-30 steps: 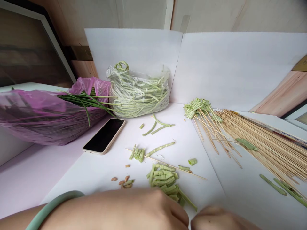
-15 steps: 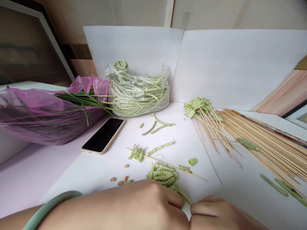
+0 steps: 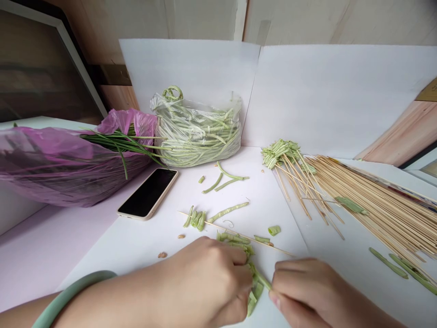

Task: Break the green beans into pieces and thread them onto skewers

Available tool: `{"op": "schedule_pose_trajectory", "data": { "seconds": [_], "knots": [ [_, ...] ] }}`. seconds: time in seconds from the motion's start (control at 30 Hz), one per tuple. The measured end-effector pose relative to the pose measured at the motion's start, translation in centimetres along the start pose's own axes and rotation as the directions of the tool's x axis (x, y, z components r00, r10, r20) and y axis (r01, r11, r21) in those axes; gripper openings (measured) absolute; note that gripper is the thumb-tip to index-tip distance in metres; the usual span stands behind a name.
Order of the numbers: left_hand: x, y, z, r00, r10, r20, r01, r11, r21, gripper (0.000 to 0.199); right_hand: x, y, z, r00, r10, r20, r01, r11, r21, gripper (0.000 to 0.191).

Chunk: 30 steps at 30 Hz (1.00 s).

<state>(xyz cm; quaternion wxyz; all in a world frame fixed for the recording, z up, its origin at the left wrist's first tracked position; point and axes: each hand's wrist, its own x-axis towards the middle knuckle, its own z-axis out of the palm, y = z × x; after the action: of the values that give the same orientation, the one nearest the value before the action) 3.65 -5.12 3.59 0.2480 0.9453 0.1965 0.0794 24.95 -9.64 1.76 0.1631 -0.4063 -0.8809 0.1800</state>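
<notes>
The clear bag (image 3: 201, 132) and the pink bag (image 3: 75, 168) bound the far left side of the table (image 3: 266, 205), with a white board (image 3: 184, 68) upright behind the clear bag; the skewers (image 3: 372, 205) fan across the right side, and the bean bundle (image 3: 280, 152) sits at their far left end, near the second board (image 3: 334, 100); the phone (image 3: 148, 193) lies just short of the clear bag; the widest spread of white table runs from the phone's right side to the stick ends, broken by a few bean scraps (image 3: 225, 180); nearer, the part-threaded skewer (image 3: 246, 236) slants across, its right end just beside the right hand (image 3: 303, 289); a seam in the white surface passes under that side.

The cut beans (image 3: 253, 298) lie in a pile under and beside the left hand (image 3: 218, 282), spilling into the gap between the hands; the left fingers curl over the pile, and I cannot tell what they grasp; the right fingers are pinched on one end of a bean strip (image 3: 262, 277).

Half a second ago the hands met low in view; now a gap parts them, both sit higher, and the left hand covers the seeds that lay beyond it; the bags, phone and skewers stay put.
</notes>
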Motion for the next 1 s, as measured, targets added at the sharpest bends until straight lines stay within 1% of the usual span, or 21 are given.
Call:
{"op": "schedule_pose_trajectory", "data": {
  "seconds": [0.1,0.23,0.33,0.47,0.57,0.63,0.7,0.77,0.9,1.0],
  "knots": [
    [0.0,-0.4,-0.2,0.998,-0.044,-0.037,0.041,0.996,-0.074,0.026,-0.1,0.8,-0.3,0.998,0.058,-0.038,-0.058,0.998,-0.002,0.033],
    [0.1,-0.7,-0.1,0.994,-0.102,-0.036,0.100,0.993,-0.055,0.026,-0.1,1.5,0.1,0.993,0.091,-0.070,-0.091,0.996,0.006,0.035],
    [0.2,-0.8,0.0,0.990,-0.138,-0.025,0.138,0.990,-0.011,0.027,0.3,1.6,0.3,0.992,0.103,-0.077,-0.102,0.995,0.013,0.031],
    [0.2,-0.9,0.1,0.986,-0.165,-0.005,0.165,0.986,0.014,0.027,0.4,1.2,0.1,0.986,0.146,-0.080,-0.145,0.989,0.020,0.027],
    [0.1,-0.9,0.0,0.982,-0.190,-0.012,0.190,0.982,0.001,0.030,0.1,0.7,-0.1,0.977,0.126,-0.171,-0.125,0.992,0.017,0.014],
    [0.1,-0.9,-0.1,0.974,-0.225,-0.032,0.224,0.974,-0.028,0.030,-0.1,0.7,-0.1,0.966,0.080,-0.246,-0.079,0.997,0.011,0.024],
    [0.0,-0.8,-0.1,0.962,-0.265,-0.060,0.261,0.963,-0.070,0.028,-0.2,0.8,0.0,0.963,0.055,-0.264,-0.051,0.998,0.024,0.033],
    [0.0,-0.8,0.0,0.952,-0.292,-0.092,0.281,0.953,-0.109,0.030,-0.1,1.0,0.3,0.966,0.045,-0.254,-0.033,0.998,0.049,0.037],
    [0.0,-0.9,0.2,0.943,-0.301,-0.144,0.279,0.947,-0.158,0.030,0.1,1.3,0.6,0.965,0.057,-0.254,-0.038,0.996,0.079,0.044],
    [0.0,-0.8,0.4,0.947,-0.289,-0.141,0.264,0.949,-0.174,0.029,0.2,1.3,1.0,0.979,0.086,-0.185,-0.048,0.979,0.200,0.045]
  ]
}}
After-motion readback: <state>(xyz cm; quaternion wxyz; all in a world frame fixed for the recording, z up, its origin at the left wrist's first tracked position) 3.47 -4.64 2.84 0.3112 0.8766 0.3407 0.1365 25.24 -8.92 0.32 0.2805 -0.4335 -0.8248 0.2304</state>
